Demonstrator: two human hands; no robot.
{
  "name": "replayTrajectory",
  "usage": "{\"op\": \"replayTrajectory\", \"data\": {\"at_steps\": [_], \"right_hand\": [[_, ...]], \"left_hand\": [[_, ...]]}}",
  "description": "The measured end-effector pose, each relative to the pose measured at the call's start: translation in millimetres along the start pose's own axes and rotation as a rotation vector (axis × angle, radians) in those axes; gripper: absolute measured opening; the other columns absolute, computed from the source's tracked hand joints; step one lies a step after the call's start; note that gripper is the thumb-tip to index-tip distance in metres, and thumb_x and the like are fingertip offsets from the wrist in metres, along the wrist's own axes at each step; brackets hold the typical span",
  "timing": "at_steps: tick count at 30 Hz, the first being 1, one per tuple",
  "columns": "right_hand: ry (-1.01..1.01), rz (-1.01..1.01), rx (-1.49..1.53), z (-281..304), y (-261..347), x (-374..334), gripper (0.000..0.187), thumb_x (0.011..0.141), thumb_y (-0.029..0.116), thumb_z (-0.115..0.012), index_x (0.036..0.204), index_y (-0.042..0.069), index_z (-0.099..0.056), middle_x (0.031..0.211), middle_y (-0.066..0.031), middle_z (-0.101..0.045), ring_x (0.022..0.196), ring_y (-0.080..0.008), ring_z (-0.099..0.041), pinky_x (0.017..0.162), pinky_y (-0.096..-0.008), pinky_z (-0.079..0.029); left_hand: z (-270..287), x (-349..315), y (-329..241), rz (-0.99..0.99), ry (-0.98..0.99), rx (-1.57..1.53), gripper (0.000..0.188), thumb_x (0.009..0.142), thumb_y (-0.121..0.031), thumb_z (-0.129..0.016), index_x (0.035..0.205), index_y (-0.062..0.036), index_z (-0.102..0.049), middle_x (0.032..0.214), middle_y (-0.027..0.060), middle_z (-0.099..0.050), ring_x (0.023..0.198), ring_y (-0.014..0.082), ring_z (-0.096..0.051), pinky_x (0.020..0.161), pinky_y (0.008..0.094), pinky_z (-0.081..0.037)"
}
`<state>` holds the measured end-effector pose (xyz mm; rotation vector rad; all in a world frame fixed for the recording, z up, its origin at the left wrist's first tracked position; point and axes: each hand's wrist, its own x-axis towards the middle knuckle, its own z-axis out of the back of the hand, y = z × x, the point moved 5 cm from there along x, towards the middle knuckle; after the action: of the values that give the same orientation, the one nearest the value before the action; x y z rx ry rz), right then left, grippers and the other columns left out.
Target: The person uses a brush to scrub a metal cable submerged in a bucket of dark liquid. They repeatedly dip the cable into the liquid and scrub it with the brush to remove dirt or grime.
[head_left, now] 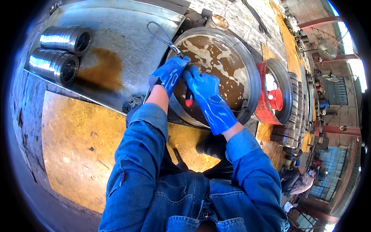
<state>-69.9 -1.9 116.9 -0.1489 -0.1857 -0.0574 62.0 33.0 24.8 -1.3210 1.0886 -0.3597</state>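
My left hand [170, 74], in a blue rubber glove, is closed around the lower end of a looped wire rope [159, 34]. Its loop sticks up past the fingers towards the metal tray. Close beside it, my right hand [203, 83] wears the same kind of glove and grips a black-handled tool with a red end [189, 101]; the tool's working end is hidden by the fingers. Both hands meet above the left part of a round metal tub [253, 83] of murky brown liquid with pale foam.
At left, two shiny ribbed metal cylinders [58, 66] lie in a metal tray [127, 27] beside a brown puddle. A red-sided metal ring [262, 92] stands right of the tub, near stacked rings [288, 133]. Yellowish boards [85, 143] cover the floor. Another person [299, 181] sits far right.
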Motion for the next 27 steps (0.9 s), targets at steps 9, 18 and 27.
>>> {"op": "replayTrajectory", "data": {"at_steps": [9, 18, 27], "right_hand": [[0.32, -0.239, 0.153, -61.9, -12.1, -94.3, 0.034, 0.095, 0.032, -0.066, 0.128, 0.026, -0.063, 0.13, -0.0084, -0.066, 0.082, -0.0345, -0.074, 0.068, -0.0518, -0.057], [0.191, -0.172, 0.061, -17.9, -9.3, -11.2, 0.04, 0.098, 0.029, -0.06, 0.135, 0.016, -0.058, 0.125, -0.0141, -0.066, 0.08, -0.0301, -0.074, 0.061, -0.0505, -0.056], [0.237, -0.189, 0.143, -20.4, -2.5, -53.9, 0.031, 0.098, 0.027, -0.06, 0.128, 0.021, -0.063, 0.119, -0.0109, -0.069, 0.088, -0.0338, -0.074, 0.065, -0.0499, -0.056]], "left_hand": [[6.8, 26.5, 24.3, -0.046, -0.049, 0.151, 0.044, 0.103, -0.037, -0.059, 0.13, -0.0046, -0.072, 0.13, 0.0077, -0.07, 0.117, 0.0188, -0.063, 0.102, 0.0278, -0.045], [7.5, 12.1, 12.0, -0.008, -0.031, 0.133, 0.042, 0.105, -0.038, -0.057, 0.128, -0.0063, -0.071, 0.121, 0.0076, -0.072, 0.107, 0.0185, -0.063, 0.097, 0.0328, -0.047], [0.0, 3.0, 1.9, 0.037, -0.073, 0.204, 0.044, 0.106, -0.042, -0.054, 0.124, -0.0062, -0.074, 0.122, 0.0097, -0.072, 0.109, 0.0219, -0.064, 0.102, 0.0323, -0.045]]}}
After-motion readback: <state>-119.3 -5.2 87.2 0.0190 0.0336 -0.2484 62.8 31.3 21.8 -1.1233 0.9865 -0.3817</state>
